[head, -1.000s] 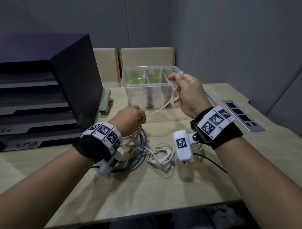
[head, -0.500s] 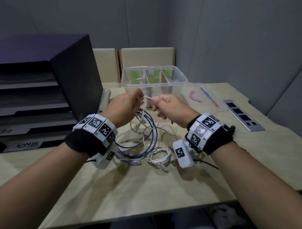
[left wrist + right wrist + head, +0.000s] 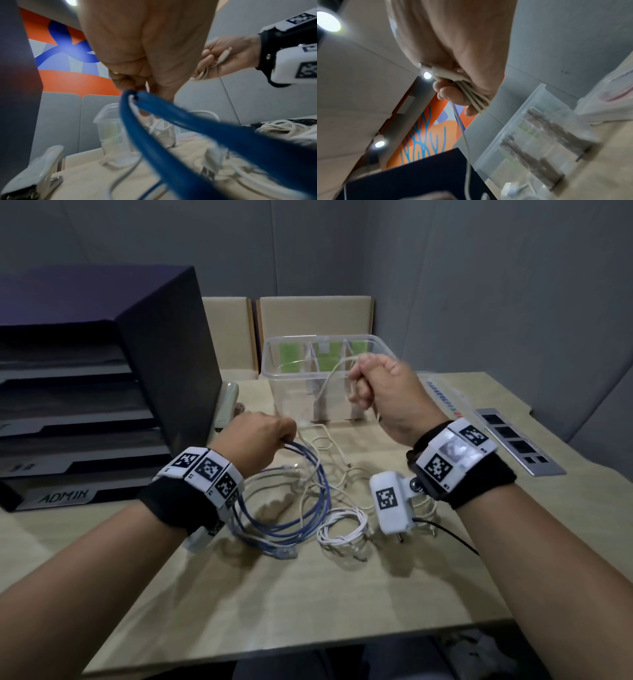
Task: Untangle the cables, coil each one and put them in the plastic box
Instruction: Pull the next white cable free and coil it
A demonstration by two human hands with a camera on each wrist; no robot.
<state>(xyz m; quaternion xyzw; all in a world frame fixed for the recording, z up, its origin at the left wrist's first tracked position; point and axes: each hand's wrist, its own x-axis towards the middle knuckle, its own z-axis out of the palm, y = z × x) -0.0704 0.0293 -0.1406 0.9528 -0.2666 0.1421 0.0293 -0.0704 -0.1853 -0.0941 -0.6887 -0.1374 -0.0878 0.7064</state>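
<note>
A clear plastic box (image 3: 270,361) with dividers stands at the back of the table. My left hand (image 3: 263,436) grips loops of a blue cable (image 3: 317,491) just above the table; in the left wrist view the blue cable (image 3: 154,135) runs out from under its curled fingers (image 3: 126,82). My right hand (image 3: 380,385), raised in front of the box, holds several turns of a thin cream cable (image 3: 471,97) with its plug at the thumb side. The cream cable's loose length (image 3: 325,392) hangs down to the tangle. A coiled white cable (image 3: 342,530) lies on the table between my wrists.
A black document tray stack (image 3: 102,392) labelled ADMIN fills the left side. A stapler (image 3: 227,405) lies beside it, left of the box. A grey socket panel (image 3: 517,446) is set into the table at the right, next to a clear lid (image 3: 442,395). The near table edge is close.
My right hand has risen away from the left, up in front of the box, drawing the cream cable out. My left hand has dropped lower with the blue loops.
</note>
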